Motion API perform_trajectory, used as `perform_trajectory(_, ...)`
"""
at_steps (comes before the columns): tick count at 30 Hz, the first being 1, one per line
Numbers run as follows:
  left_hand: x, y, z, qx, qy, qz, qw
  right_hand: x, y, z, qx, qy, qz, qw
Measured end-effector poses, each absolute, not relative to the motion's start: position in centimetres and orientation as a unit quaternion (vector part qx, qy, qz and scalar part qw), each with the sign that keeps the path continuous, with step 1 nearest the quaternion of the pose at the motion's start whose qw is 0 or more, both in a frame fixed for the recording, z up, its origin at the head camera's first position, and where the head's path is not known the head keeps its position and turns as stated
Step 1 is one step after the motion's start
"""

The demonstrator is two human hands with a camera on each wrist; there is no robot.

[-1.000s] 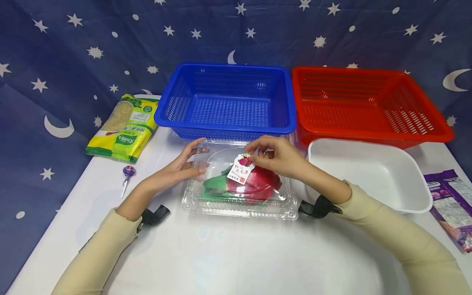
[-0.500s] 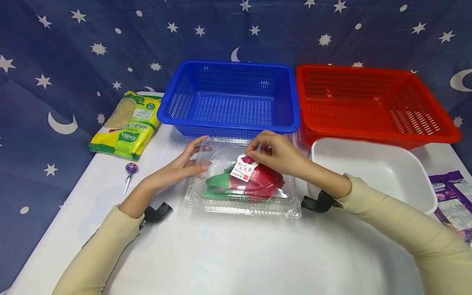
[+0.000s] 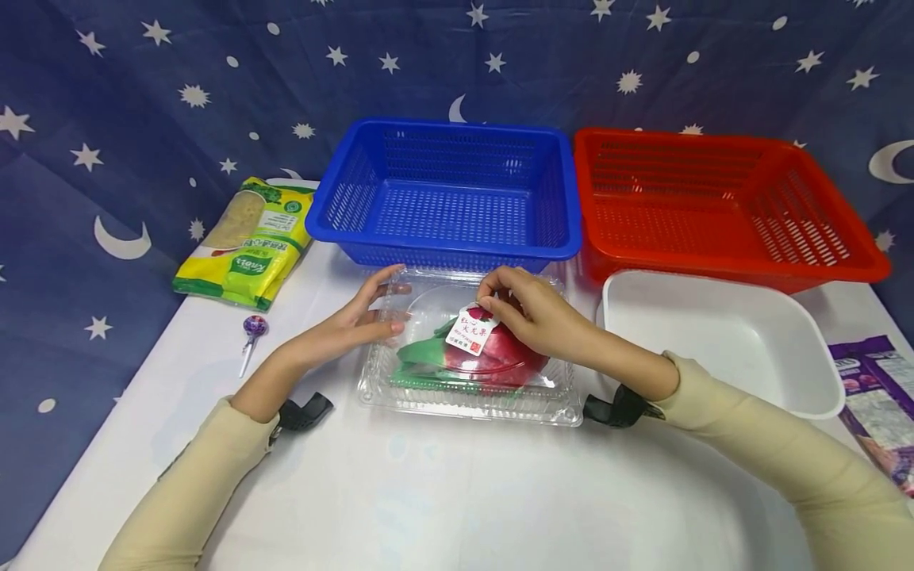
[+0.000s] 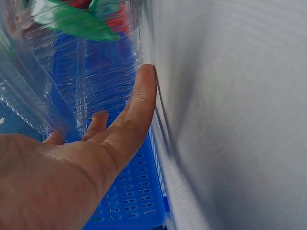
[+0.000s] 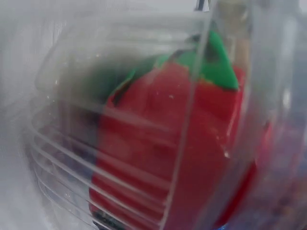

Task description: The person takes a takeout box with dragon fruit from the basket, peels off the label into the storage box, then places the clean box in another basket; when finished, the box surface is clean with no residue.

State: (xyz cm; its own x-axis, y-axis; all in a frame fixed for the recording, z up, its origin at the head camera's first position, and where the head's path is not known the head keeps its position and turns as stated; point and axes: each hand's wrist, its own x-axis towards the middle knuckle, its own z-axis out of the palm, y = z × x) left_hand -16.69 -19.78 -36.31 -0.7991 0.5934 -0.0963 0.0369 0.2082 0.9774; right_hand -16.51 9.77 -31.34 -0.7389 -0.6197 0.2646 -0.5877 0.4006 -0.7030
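Observation:
A clear plastic clamshell box (image 3: 467, 408) lies on the white table with a red and green dragon fruit (image 3: 510, 357) inside, seen through its lid. On the lid sits a white label (image 3: 467, 339) printed with red writing and a fruit picture. My right hand (image 3: 531, 308) pinches that label's top edge between thumb and fingertips. At the box's left side rests my left hand (image 3: 350, 327), fingers extended; in the left wrist view the fingers lie along the ribbed wall. The right wrist view shows the dragon fruit through the plastic at close range, without the hand.
Behind the box stand a blue basket (image 3: 446, 252) and a red basket (image 3: 735, 270). A white tub (image 3: 714, 341) is to the right, near a purple packet (image 3: 881, 396). Left lie a yellow Knorr packet (image 3: 246, 242) and a lollipop (image 3: 254, 326).
The head view has shifted slightly. My right hand has dipped a little toward the lid, still pinching the label's top. My left hand holds its place against the box.

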Motion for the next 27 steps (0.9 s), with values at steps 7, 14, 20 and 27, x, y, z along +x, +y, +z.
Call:
perform_trajectory(7,-16.75,-19.84,-36.27,0.216,0.740,0.593,0.234,-16.52,9.86,-31.49,-0.361,0.821,-0.441,0.026)
perform_trajectory(14,-16.67,-19.77,-36.31,0.219,0.742,0.590,0.233,-16.39,10.10,-31.56,-0.331,0.819,-0.467,0.043)
perform_trajectory(20,-16.74,-19.76,-36.36,0.219,0.742,0.590,0.232,-16.17,10.20,-31.42,-0.320,0.813,-0.484,0.044)
perform_trajectory(27,-16.73,-19.82,-36.34,0.217,0.741,0.592,0.232,-16.10,10.16,-31.62,-0.305,0.811,-0.498,0.031)
